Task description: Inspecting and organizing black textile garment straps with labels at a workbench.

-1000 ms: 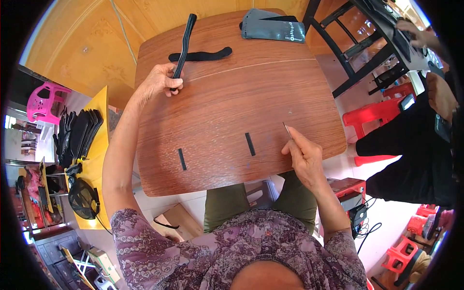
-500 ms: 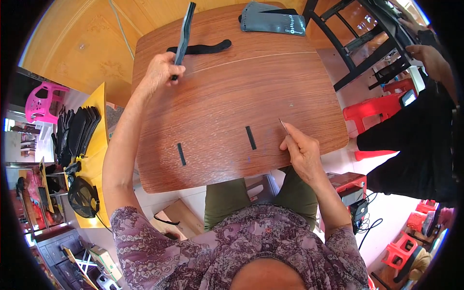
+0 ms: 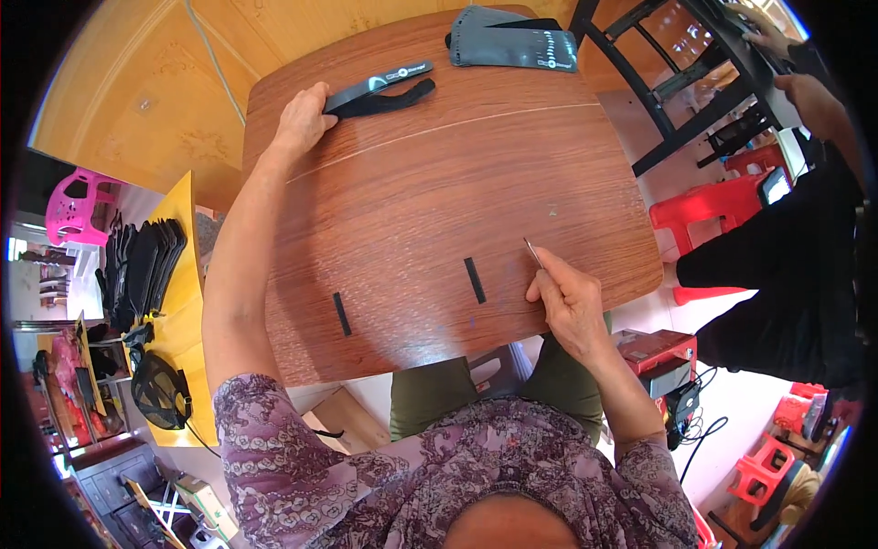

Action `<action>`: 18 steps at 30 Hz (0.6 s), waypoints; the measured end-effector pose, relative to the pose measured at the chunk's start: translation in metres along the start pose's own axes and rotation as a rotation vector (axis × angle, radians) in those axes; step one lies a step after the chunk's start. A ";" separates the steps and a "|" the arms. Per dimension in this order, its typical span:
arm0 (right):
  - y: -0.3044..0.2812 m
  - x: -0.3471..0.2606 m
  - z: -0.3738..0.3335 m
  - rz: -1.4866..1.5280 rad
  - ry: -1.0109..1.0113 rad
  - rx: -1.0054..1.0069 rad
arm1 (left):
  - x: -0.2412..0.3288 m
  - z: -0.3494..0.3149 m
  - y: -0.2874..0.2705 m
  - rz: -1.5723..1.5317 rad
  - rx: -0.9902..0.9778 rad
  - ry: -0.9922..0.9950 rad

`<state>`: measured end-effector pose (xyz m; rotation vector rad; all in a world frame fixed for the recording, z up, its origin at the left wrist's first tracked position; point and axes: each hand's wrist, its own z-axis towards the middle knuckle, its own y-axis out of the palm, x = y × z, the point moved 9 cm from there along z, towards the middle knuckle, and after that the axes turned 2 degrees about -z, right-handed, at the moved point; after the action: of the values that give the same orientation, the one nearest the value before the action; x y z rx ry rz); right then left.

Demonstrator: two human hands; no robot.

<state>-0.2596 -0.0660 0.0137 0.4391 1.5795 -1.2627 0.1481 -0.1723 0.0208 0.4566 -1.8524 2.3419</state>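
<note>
At the far left of the wooden table point(image 3: 402, 201), my left hand point(image 3: 304, 119) is closed on the end of a stack of flat grey printed pieces point(image 3: 382, 82). The stack tilts low beside a curved black strip point(image 3: 398, 99) and partly overlaps it. My right hand point(image 3: 569, 302), over the near right of the table, pinches a thin pointed metal tool point(image 3: 531, 251) whose exact kind is unclear. Two short black strips lie apart on the near half: one strip point(image 3: 475, 280) left of my right hand, another strip point(image 3: 341, 314) farther left.
More grey printed pieces point(image 3: 517, 46) lie at the table's far edge. A yellow board point(image 3: 174, 366) on the left bears black pieces point(image 3: 142, 261) and a black mesh item point(image 3: 160, 389). At right are a black frame point(image 3: 658, 91), a red stool point(image 3: 700, 209) and another person's hand point(image 3: 814, 105).
My left hand has lowered the grey stack from upright to nearly flat at the far left, beside the curved black strip. My right hand has stayed almost in place with the pointed tool.
</note>
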 end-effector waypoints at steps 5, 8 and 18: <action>0.001 0.001 0.001 0.037 0.009 0.003 | 0.008 -0.036 -0.019 0.001 0.163 -0.029; 0.000 0.004 -0.001 0.055 0.031 0.002 | -0.019 -0.067 0.000 -0.765 -0.057 -0.464; 0.001 0.009 0.000 0.050 0.045 0.028 | 0.069 -0.134 -0.007 -1.516 -0.199 -0.479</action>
<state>-0.2623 -0.0686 0.0059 0.5253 1.5805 -1.2454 0.0637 -0.0474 0.0214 1.6854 -1.0024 1.0153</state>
